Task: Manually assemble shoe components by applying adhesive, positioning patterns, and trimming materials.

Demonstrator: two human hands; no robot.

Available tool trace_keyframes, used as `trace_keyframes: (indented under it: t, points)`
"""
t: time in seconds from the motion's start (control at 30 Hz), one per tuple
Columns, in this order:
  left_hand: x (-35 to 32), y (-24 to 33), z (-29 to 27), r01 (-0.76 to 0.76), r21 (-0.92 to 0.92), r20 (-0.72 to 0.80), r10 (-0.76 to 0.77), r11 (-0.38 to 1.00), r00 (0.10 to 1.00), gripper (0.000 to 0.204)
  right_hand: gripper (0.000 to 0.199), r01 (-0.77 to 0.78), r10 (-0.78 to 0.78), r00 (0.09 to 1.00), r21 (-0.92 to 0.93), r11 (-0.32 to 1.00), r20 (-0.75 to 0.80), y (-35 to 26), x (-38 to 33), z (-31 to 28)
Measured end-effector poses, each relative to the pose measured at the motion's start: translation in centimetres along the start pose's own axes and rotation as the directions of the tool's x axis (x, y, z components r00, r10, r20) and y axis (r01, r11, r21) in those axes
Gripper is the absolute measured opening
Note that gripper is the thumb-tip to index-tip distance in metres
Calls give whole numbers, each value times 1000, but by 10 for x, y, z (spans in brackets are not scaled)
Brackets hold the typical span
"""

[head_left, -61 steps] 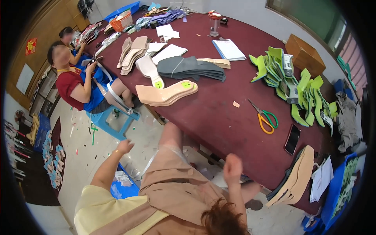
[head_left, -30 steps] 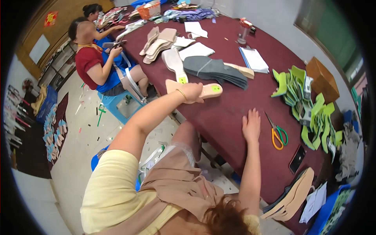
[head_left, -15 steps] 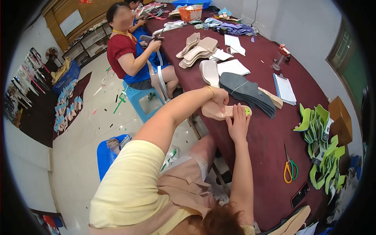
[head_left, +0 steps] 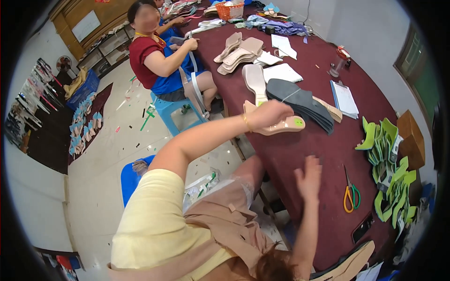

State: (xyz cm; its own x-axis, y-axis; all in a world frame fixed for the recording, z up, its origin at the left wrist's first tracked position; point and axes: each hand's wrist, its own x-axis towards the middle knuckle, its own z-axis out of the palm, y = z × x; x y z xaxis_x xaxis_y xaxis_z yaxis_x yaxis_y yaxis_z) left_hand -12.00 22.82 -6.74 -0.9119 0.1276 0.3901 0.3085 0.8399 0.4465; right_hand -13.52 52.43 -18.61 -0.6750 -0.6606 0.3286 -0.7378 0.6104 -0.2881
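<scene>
A worker's left hand [head_left: 275, 114] arches palm down over a glossy peach insole [head_left: 283, 127] at the near edge of a maroon worktable [head_left: 328, 150], a bangle [head_left: 247, 122] at the wrist. Whether its fingers grip the insole or merely rest on it cannot be told, nor whether there is 1 layer or several; the rounded end, marked with a lime sticker [head_left: 299, 122], juts out to the hand's right. The right hand [head_left: 309, 180], blurred and holding nothing, is poised over the table nearer the body, thumb and fingers spread apart.

Just beyond the left hand lies a pale pink insole [head_left: 253, 79]; beyond and to the right, a strapped bundle of dark grey insoles [head_left: 300, 104]. To the right hand's right rest scissors [head_left: 349, 186], blades pointing away from the body, with a phone [head_left: 362, 228] closer in and lime-green pieces [head_left: 388, 131] farther out.

With the peach insole so close to the edge, a tug toward the body could tip it to the floor. A shove away could jostle the grey bundle, whose narrow band may not keep its layers square. A careless rightward swing of the right hand could catch the scissors.
</scene>
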Motion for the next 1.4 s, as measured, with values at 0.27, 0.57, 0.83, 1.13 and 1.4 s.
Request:
trace_keyframes:
  t: [0.27,0.57,0.83,1.13,1.4]
  points:
    - [-150,74,86,188,-311,175,-138,932,975,18,22,-54,-114,970,649,759,215,-168,-148,40]
    - [-260,74,105,63,-99,207,-41,993,977,32,44,-768,426,616,384,512,663,-76,-241,134]
    - [-270,54,111,250,-110,126,-236,962,964,23,68,-915,307,222,306,-262,925,-81,-233,146]
    - [-251,77,105,223,-257,114,-200,940,973,21,42,-630,-85,751,748,207,655,-102,-241,40]
    - [-81,123,140,-369,-384,-111,355,846,928,15,40,-720,-232,607,649,244,760,-82,-231,54]
